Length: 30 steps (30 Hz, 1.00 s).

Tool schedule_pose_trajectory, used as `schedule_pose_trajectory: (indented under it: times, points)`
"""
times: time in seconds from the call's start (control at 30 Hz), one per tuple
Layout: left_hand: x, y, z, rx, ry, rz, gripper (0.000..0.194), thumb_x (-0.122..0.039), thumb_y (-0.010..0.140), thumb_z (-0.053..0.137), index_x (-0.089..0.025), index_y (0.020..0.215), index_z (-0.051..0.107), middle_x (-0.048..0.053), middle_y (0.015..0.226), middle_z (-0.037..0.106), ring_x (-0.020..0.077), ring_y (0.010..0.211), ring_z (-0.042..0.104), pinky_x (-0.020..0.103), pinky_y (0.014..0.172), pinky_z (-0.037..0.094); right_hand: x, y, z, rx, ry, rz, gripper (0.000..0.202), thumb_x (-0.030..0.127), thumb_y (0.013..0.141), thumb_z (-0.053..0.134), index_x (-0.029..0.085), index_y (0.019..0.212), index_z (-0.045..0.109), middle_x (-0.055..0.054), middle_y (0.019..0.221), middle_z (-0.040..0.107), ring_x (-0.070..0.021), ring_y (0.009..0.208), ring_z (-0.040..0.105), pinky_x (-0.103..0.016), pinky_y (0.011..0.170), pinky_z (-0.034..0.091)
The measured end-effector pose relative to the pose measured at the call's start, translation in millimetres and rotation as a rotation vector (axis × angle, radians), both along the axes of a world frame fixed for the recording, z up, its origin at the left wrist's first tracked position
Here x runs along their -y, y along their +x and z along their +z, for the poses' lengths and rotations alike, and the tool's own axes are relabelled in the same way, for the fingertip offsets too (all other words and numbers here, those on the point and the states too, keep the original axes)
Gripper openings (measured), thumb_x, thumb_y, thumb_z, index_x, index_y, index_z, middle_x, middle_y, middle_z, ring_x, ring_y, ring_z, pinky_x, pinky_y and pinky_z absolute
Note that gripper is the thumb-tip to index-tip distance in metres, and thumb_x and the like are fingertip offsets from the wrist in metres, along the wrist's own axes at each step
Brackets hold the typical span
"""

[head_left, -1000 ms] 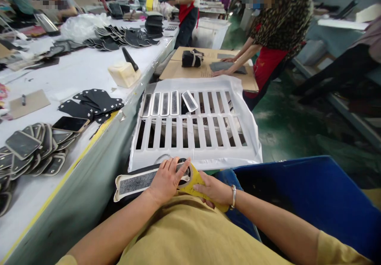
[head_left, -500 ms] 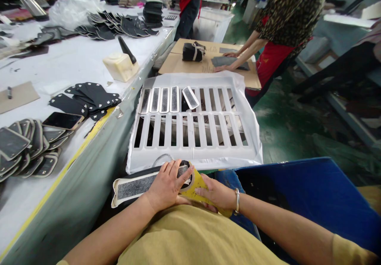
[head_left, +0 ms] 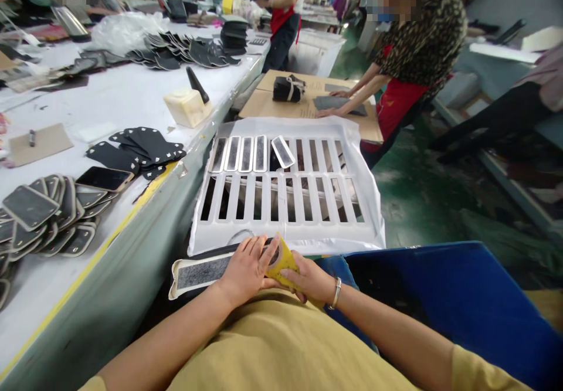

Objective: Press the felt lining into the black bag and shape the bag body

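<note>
Up ahead, the white slotted rack [head_left: 285,203] carries 5 grey strips [head_left: 246,153] in its far row. On the lap, left hand [head_left: 246,268] presses flat, fingers spread, on a grey felt-like strip [head_left: 202,272]; right hand [head_left: 310,278] pinches a yellow sheet [head_left: 281,260].

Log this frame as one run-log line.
left hand: pressing grey-faced strip flat | right hand: gripping yellow tool at strip end | slotted white tray: ahead

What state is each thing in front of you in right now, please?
Left hand: flat on the grey-faced strip, pressing it.
Right hand: gripping the yellow tool.
White slotted rack: four slots filled, one piece lying askew.
Phone: screen dark, lying flat.
</note>
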State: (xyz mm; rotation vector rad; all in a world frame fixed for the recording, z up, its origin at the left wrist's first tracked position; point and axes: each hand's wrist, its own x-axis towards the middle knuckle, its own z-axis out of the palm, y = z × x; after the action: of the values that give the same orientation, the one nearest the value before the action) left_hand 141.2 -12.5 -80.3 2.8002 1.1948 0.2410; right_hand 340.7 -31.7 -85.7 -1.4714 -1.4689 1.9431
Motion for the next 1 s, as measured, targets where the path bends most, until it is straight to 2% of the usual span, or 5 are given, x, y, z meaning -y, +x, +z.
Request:
schedule_pose_trajectory:
  times: [0.1,0.23,0.47,0.73,1.0]
  points:
    - [-0.5,0.0,6.2,-0.013,-0.069,0.051,0.108,-0.058,0.066,0.067,-0.009,0.143,0.009,0.019,0.128,0.048,0.0282,0.119,0.044,0.044,0.106,0.023,8.2,12.8,8.0,-0.013,0.072,-0.099,0.037,0.047,0.08,0.053,0.017,0.1,0.043,0.005,0.058,0.054,-0.0085,0.035,0.046,-0.02,0.032,0.037]
    - [0.8,-2.3,5.3,0.012,-0.146,0.126,0.103,-0.061,0.064,0.066,-0.01,0.141,0.019,0.018,0.135,0.043,0.0274,0.123,0.042,0.041,0.104,0.028,15.6,27.0,19.5,-0.107,0.286,-0.476,0.032,0.045,0.079,0.056,0.016,0.091,0.05,0.003,0.06,0.051,-0.0092,0.048,0.048,-0.025,0.051,0.044]
    - [3.9,-3.2,3.4,0.112,-0.187,0.173,0.087,-0.057,0.066,0.066,-0.015,0.134,0.032,0.014,0.135,0.045,0.0253,0.124,0.041,0.042,0.104,0.028,-3.1,-34.0,27.9,-0.462,0.259,-0.964,0.03,0.041,0.071,0.062,0.019,0.087,0.049,0.002,0.071,0.046,-0.0104,0.059,0.049,-0.026,0.06,0.045]
    - [6.1,-1.4,4.8,0.107,-0.155,0.178,0.081,-0.056,0.07,0.063,-0.014,0.134,0.034,0.013,0.134,0.046,0.0258,0.121,0.042,0.041,0.102,0.027,-33.1,-58.3,5.5,-0.386,0.338,-0.991,0.041,0.058,0.075,0.052,0.022,0.091,0.04,0.011,0.054,0.026,-0.0053,0.038,0.024,-0.02,0.037,0.025]
    - [4.6,0.8,12.4,0.096,-0.226,0.187,0.076,-0.052,0.072,0.062,-0.015,0.134,0.036,0.014,0.133,0.047,0.0291,0.12,0.043,0.046,0.1,0.029,-41.3,-65.6,12.1,-0.242,0.351,-0.87,0.045,0.059,0.069,0.059,0.02,0.086,0.043,0.01,0.049,0.031,-0.0062,0.038,0.028,-0.021,0.035,0.025]
